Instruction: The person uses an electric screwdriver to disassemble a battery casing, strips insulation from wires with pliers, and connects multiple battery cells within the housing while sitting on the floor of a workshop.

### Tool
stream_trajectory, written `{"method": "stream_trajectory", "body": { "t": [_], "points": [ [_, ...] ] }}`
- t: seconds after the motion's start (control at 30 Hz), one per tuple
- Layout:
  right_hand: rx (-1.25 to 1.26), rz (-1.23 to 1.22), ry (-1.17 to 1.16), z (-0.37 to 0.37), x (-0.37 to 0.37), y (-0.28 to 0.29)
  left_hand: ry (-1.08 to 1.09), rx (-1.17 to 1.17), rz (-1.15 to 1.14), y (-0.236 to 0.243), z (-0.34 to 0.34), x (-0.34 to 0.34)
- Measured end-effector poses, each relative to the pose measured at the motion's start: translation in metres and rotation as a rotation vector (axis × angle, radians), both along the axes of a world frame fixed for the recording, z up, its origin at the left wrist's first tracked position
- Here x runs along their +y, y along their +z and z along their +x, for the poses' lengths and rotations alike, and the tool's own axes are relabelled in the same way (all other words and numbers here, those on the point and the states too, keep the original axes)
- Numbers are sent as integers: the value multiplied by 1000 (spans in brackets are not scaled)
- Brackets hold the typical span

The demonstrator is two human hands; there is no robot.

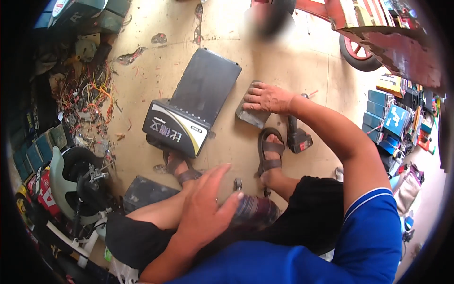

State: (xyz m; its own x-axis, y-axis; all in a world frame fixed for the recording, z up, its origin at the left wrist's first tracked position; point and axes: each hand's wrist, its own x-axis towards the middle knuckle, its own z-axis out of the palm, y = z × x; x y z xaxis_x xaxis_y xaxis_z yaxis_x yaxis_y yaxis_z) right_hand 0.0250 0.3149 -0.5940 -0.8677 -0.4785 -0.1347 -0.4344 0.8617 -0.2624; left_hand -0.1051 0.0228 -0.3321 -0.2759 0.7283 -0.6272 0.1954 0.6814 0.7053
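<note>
My right hand lies over a grey rectangular block on the floor, its fingers curled across the top. Beside that wrist, a cordless drill stands with its battery base toward me. To the left is an opened black battery case; its nearer part, a box with a white and gold printed side, leans by my foot. My left hand hovers above my lap, holding nothing, with thumb and fingers apart. Under it, a dark plaid item is partly hidden.
Tangled wires and scrap heap up at the left, with a grey-green curved shell nearer. A dark box sits beside my left leg. A red wheeled cart stands far right, above stacked blue boxes.
</note>
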Motion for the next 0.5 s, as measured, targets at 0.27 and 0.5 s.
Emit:
{"method": "stream_trajectory", "body": {
  "t": [0.27,0.5],
  "points": [
    [-43,71,-520,45,-15,42,-24,260,50,-53,45,-35],
    [-266,-128,-1558,184,-73,35,184,185,30,-191,100,24]
  ]
}}
